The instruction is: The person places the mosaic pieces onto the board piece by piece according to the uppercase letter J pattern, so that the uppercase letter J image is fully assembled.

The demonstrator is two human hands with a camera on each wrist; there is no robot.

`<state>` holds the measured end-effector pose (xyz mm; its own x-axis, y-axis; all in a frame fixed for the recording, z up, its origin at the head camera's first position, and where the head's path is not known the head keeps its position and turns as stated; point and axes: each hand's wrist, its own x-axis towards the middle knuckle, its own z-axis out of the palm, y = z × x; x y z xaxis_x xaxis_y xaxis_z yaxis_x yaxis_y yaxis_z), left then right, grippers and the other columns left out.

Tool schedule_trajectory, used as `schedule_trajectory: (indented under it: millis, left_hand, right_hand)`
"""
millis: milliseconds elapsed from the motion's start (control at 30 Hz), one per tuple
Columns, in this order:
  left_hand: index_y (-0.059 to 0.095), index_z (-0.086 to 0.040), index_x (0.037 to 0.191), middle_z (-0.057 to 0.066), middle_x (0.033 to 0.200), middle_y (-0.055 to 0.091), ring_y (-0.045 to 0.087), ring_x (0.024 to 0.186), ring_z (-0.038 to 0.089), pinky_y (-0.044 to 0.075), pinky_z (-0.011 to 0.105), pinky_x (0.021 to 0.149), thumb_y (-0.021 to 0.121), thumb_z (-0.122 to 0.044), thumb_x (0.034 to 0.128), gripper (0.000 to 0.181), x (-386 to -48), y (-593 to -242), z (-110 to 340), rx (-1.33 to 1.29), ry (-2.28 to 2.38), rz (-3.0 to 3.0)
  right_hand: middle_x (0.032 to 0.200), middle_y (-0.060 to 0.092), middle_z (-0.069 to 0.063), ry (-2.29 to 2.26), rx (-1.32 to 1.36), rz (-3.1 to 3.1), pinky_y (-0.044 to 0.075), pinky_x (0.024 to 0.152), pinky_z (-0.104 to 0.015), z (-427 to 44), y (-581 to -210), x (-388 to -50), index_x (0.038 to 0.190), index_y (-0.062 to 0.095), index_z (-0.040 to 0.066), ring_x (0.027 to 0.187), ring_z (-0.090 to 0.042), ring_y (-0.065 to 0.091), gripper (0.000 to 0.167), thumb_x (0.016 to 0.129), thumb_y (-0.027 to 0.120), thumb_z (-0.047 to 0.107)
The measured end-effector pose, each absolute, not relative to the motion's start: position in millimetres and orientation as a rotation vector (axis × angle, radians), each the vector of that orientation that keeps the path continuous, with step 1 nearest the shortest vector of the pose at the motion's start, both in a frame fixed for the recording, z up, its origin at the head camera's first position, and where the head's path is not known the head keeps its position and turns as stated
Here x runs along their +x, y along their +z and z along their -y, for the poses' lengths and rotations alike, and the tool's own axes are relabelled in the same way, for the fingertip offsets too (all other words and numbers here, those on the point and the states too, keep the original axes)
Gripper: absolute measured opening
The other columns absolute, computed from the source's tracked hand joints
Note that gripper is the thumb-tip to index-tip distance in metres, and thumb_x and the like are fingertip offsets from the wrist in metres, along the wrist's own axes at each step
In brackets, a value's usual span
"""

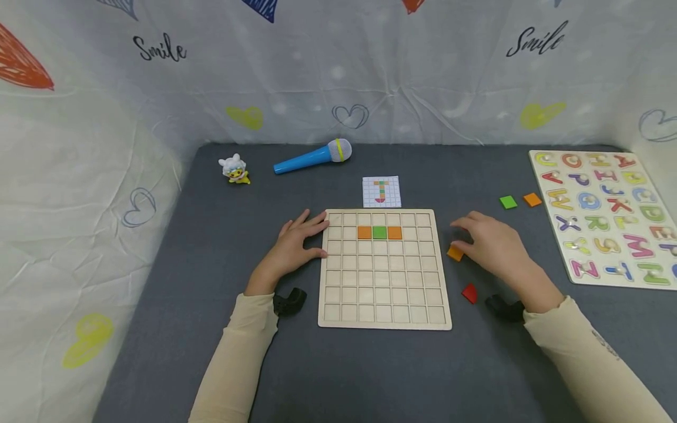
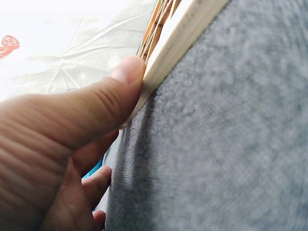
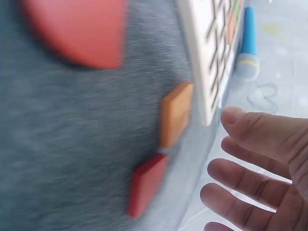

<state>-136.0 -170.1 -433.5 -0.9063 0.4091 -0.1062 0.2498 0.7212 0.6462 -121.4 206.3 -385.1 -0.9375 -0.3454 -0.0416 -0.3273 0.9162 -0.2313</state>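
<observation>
Centre frame, your board (image 1: 383, 295) sits square-on, your left grip (image 1: 288, 249) spread against its left edge; right of centre, your right grip (image 1: 489, 244), loosely spread, hovers by an aslant orange tile (image 1: 455, 254); farther, the orange-green-orange row (image 1: 379, 232) runs left-to-right.

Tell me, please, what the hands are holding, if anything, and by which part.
Nothing is held: the left hand only touches the left edge of the board, and the right hand is empty near an orange tile.

Orng tile (image 1: 455, 253) nr wdn board (image 1: 387, 279)
</observation>
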Motion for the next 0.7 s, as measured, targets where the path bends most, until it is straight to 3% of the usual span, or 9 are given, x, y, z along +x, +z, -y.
schedule_trajectory:
  millis: [333,700]
  left_hand:
    - [0.041,-0.015,0.14,-0.005,0.15,0.027,0.006,0.141,0.022,0.0,0.051,0.11,0.073,-0.027,0.0788,0.07,-135.8,-434.7,171.2,0.528,0.957,-2.683]
    - [0.042,-0.016,0.14,-0.006,0.15,0.027,0.007,0.141,0.022,0.0,0.052,0.11,0.073,-0.028,0.0786,0.07,-135.6,-433.8,170.9,0.53,0.952,-2.691]
  right_hand:
    - [0.092,0.061,-0.009,-0.329,-0.565,-3.006,0.048,0.062,-0.043,-214.4,-402.2,-110.1,0.1,0.069,0.004,0.076,-0.023,0.057,0.032,0.077,0.076,0.025]
    - [0.095,0.063,-0.011,-0.288,-0.616,-3.006,0.047,0.069,-0.045,-211.2,-405.8,-109.5,0.101,0.068,0.003,0.085,-0.028,0.055,0.033,0.075,0.077,0.02]
